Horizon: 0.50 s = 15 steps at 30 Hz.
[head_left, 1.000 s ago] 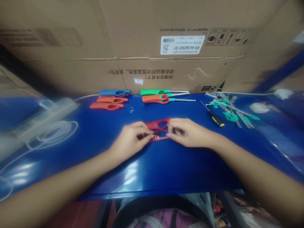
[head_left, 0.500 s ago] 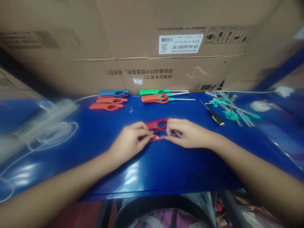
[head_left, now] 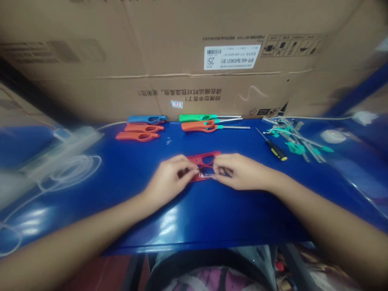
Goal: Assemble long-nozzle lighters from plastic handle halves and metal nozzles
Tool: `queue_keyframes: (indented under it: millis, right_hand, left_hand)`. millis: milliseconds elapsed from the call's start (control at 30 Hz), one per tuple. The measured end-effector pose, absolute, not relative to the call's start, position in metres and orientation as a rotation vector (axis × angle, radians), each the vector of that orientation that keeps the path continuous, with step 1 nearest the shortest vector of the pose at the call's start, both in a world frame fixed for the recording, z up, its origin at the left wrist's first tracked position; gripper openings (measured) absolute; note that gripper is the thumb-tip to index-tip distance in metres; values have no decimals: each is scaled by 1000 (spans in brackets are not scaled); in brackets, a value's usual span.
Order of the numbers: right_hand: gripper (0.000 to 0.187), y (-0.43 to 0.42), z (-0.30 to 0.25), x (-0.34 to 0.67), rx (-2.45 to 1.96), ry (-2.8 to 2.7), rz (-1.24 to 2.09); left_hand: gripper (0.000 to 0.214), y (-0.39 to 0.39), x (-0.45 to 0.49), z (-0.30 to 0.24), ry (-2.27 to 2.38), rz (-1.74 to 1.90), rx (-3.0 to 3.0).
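Note:
A red plastic lighter shell (head_left: 205,159) lies flat on the blue table (head_left: 194,218) at the middle. My left hand (head_left: 171,178) pinches its left end with closed fingers. My right hand (head_left: 238,171) pinches the right side, fingertips pressed on a small clear or metal part (head_left: 207,173) inside the shell. Both wrists rest on the table.
Blue and orange lighter handles (head_left: 142,127) and green and orange long-nozzle lighters (head_left: 209,122) lie at the back. A yellow-black screwdriver (head_left: 274,149) and a heap of metal tubes with teal parts (head_left: 294,139) lie at the right. Coiled clear tubing (head_left: 66,171) is at the left. A cardboard box (head_left: 194,56) stands behind.
My right fingertips have crept slightly left over the shell's inner part. The shell and my left hand have hardly moved.

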State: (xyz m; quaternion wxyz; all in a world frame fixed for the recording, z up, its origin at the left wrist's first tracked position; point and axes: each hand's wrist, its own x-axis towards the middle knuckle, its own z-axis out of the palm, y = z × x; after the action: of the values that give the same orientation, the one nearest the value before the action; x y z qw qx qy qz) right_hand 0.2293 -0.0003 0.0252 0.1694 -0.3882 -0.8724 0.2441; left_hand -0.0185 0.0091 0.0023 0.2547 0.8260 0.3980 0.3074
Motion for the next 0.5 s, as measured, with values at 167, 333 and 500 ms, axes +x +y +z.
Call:
queue_keyframes:
  millis: [167,333,500]
  right_hand:
    - [15,-1,27,229,-1111,-2484,691]
    - [15,-1,28,229,-1107,-2497,690]
    - [16,0,25,231,-1117,-2481,691]
  left_hand:
    - [9,8,-19,2,1070,848,2262]
    - [10,9,-23,5,1046,791,2294]
    - [17,8,-27,12,957,648,2546]
